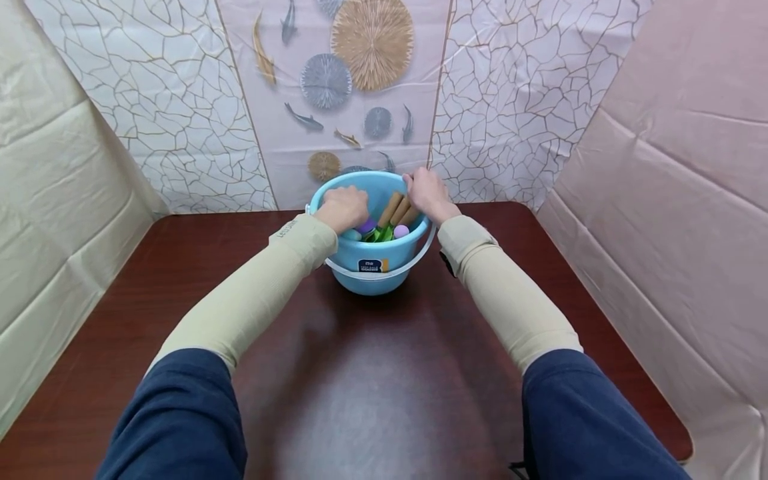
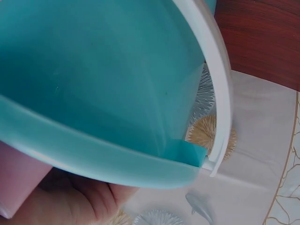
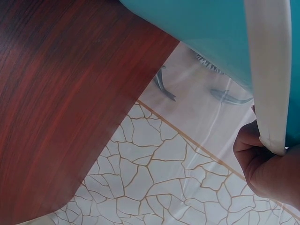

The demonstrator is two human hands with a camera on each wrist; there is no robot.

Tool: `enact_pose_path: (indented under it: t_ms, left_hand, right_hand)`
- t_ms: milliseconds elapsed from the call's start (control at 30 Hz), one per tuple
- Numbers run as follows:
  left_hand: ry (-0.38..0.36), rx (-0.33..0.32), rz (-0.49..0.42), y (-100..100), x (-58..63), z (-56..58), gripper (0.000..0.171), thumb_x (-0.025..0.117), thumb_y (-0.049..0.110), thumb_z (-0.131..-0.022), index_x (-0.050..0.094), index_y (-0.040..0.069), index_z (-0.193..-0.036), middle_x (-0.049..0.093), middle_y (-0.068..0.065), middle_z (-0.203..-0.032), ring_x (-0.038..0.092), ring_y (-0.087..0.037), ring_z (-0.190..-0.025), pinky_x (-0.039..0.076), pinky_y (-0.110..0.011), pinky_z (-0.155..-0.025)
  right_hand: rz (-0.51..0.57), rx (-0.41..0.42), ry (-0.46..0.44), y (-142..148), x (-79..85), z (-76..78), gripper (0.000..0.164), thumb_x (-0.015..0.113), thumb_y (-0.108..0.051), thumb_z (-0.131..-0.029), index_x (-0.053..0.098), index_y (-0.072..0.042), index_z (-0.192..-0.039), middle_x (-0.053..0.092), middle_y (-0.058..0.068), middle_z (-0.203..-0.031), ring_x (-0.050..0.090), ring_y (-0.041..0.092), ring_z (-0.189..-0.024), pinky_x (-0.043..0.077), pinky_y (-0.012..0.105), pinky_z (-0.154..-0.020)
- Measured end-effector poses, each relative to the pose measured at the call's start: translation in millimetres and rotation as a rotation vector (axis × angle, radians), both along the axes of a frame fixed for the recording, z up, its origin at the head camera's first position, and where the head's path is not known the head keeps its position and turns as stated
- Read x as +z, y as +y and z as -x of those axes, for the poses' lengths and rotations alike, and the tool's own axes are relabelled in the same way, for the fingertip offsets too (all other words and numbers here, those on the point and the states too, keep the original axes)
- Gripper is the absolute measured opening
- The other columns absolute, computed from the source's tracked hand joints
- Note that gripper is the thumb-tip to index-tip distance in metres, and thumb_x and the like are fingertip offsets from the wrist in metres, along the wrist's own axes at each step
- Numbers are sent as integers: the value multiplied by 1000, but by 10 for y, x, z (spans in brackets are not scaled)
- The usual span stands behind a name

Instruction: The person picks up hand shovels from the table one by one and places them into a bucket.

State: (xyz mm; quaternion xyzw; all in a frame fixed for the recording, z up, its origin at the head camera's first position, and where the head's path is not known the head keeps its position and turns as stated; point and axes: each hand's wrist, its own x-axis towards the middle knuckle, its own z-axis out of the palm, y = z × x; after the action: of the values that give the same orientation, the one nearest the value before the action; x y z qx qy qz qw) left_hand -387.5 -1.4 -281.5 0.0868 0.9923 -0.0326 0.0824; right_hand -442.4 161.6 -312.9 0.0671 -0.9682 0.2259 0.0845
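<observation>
A light blue bucket (image 1: 375, 283) with a white handle (image 1: 375, 273) stands towards the back of the table, holding several wooden-handled tools (image 1: 390, 209) with green parts. Beside them lie a pink ball (image 1: 401, 231), a teal rounded thing (image 1: 351, 235) and a purple thing (image 1: 368, 226). Over the left of the opening, my left hand (image 1: 346, 205) reaches in past the rim, knuckles up. Its fingers are bent, and I cannot tell what they hold. A smooth pink shape (image 2: 18, 176) shows by them. My right hand (image 1: 427, 190) grips the bucket's right rim near the handle's end.
The dark reddish-brown table (image 1: 372, 387) reaches forward from the bucket. Behind stands a patterned cloth wall (image 1: 180, 100). Pale cloth walls rise at the left (image 1: 54, 220) and right (image 1: 666, 200). Both forearms wear cream sleeves (image 1: 252, 293).
</observation>
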Motion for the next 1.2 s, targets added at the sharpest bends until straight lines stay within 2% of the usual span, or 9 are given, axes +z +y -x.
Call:
enact_pose_path:
  t_ms: [133, 267, 433, 567, 867, 1200]
  left_hand:
    - [-3, 13, 8, 37, -5, 3, 21, 48, 22, -96, 57, 9, -110, 56, -11, -109, 54, -24, -93, 52, -44, -83]
    - [8, 22, 24, 80, -21, 0, 17, 48, 20, -96, 58, 9, -105, 56, -9, -97, 52, -21, -83, 51, -41, -75]
    - [16, 25, 51, 111, -35, -11, 14, 46, 18, -96, 56, 10, -100, 48, -6, -85, 44, -18, -73, 40, -35, -60]
    - [12, 27, 57, 126, -33, -17, 12, 44, 16, -96, 55, 10, -96, 41, -4, -78, 37, -16, -69, 32, -32, -54]
    - [-11, 78, 102, 233, -42, -41, 20, 38, 18, -101, 56, 12, -98, 44, -4, -78, 39, -15, -65, 33, -30, -48]
    - [-5, 168, 149, 363, -71, -36, 25, 37, 26, -103, 58, 13, -107, 55, -6, -92, 52, -19, -73, 40, -34, -51]
  right_hand:
    - [2, -2, -10, -9, 17, -6, 43, 29, -37, -105, 47, -12, -76, 46, 6, -73, 51, 23, -71, 41, 36, -67]
    - [8, -7, -17, -17, 20, -14, 43, 30, -37, -105, 49, -12, -75, 46, 5, -70, 51, 21, -68, 41, 34, -64]
    - [9, -9, -25, -21, 17, -8, 43, 30, -37, -105, 49, -12, -75, 46, 4, -70, 50, 20, -66, 41, 33, -63]
    - [12, -10, -24, -22, 15, 3, 44, 30, -37, -105, 48, -12, -74, 46, 4, -69, 50, 20, -66, 41, 33, -63]
    - [9, -14, -27, -23, 2, 10, 44, 29, -37, -105, 49, -12, -75, 46, 5, -70, 51, 21, -67, 41, 33, -63]
    - [8, -12, -16, -28, 4, 30, 44, 31, -37, -105, 47, -12, -72, 44, 5, -67, 50, 21, -65, 41, 33, -61]
